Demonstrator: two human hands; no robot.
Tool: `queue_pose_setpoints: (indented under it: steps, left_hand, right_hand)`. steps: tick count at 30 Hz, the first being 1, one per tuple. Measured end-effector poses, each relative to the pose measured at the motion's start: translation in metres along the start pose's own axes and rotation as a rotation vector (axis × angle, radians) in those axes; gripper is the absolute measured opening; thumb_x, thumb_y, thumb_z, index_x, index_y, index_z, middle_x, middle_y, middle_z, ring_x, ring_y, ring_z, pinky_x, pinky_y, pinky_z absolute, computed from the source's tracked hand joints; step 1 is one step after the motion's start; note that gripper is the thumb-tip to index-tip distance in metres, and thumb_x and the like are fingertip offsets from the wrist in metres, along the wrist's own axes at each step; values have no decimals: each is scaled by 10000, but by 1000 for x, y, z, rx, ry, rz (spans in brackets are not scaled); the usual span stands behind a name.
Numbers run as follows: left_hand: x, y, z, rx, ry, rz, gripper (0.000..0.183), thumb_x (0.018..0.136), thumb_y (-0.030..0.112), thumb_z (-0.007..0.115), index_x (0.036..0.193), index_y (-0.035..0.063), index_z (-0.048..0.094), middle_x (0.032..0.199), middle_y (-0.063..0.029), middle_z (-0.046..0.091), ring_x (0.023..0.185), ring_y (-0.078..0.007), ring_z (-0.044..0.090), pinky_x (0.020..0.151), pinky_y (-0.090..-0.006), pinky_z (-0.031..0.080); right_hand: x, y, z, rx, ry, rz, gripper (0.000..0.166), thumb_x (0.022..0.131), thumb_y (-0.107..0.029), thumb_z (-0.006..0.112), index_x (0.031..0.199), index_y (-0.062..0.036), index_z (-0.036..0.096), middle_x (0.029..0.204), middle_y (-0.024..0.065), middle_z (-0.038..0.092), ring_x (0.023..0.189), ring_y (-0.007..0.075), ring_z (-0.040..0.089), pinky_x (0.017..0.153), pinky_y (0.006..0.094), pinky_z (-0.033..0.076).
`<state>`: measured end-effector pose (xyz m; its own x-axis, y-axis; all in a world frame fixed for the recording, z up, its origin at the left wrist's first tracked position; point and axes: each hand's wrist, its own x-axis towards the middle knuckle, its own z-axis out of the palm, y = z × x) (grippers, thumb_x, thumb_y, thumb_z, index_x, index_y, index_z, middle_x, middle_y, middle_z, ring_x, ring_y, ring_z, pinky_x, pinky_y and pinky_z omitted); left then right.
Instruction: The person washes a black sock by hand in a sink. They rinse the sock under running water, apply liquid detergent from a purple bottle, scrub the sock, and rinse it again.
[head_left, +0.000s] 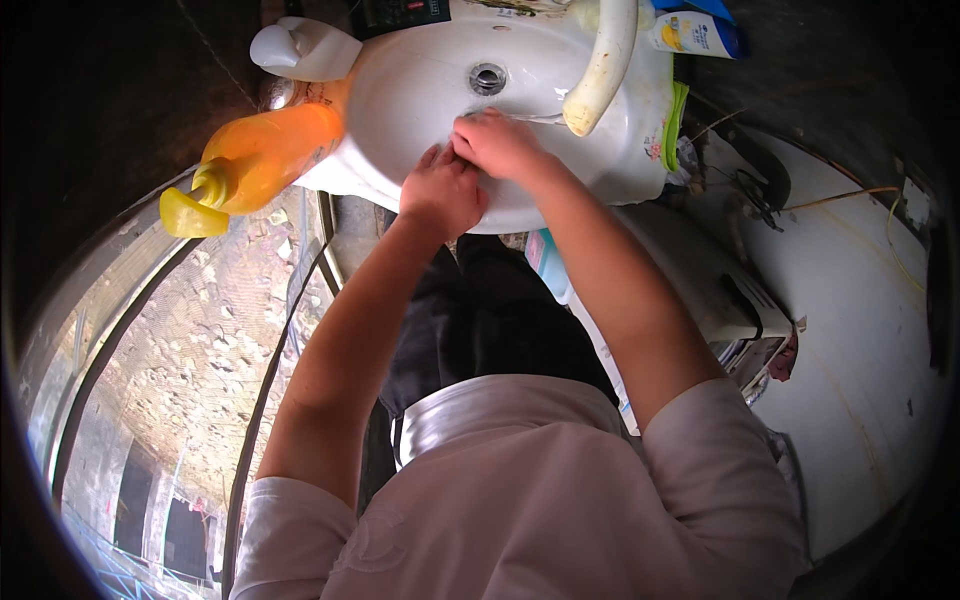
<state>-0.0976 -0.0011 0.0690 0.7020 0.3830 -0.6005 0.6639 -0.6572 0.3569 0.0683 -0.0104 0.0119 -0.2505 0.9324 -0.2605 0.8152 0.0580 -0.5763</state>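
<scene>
Both hands are together over a white ceramic washbasin. My left hand is at the basin's near side, its fingers curled and meeting the other hand. My right hand lies just above and to the right, fingers bent over the left fingertips. Whether anything small is between them cannot be seen. A thin stream of water runs from the mouth of a whitish curved faucet spout towards the right hand. The metal drain shows beyond the hands.
An orange pump bottle and a white bottle stand at the basin's left. On the right rim are a white and blue bottle and a green-edged item. A window is at left, a white appliance below right.
</scene>
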Motion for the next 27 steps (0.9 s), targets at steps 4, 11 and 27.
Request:
queue_pose_setpoints:
  steps: [4, 11, 27]
  left_hand:
    - [2, -5, 24, -12, 328, 45, 587, 949, 362, 538, 1451, 59, 559, 1532, -108, 551, 1497, -252, 415, 1246, -461, 299]
    - [-2, -2, 20, -42, 301, 3, 584, 950, 346, 532, 1460, 62, 551, 1549, -115, 531, 1498, -244, 416, 1242, -464, 303]
    - [2, 6, 19, 101, 189, -127, 657, 976, 358, 449, 1580, 101, 406, 1689, -127, 322, 1602, -271, 194, 1289, -530, 150]
  right_hand:
    - [-8, 78, 19, -78, 369, 227, 289, 892, -370, 683, 828, -89, 679, 840, 139, 724, 819, 370, 702, 728, 477, 562]
    - [-6, 40, 21, -61, 137, 240, 181, 882, -297, 690, 907, -120, 670, 902, 127, 675, 951, 343, 632, 835, 491, 510]
    - [-22, 70, -23, -33, 485, 378, 264, 943, -289, 688, 915, -43, 595, 854, 215, 686, 792, 431, 678, 721, 547, 518]
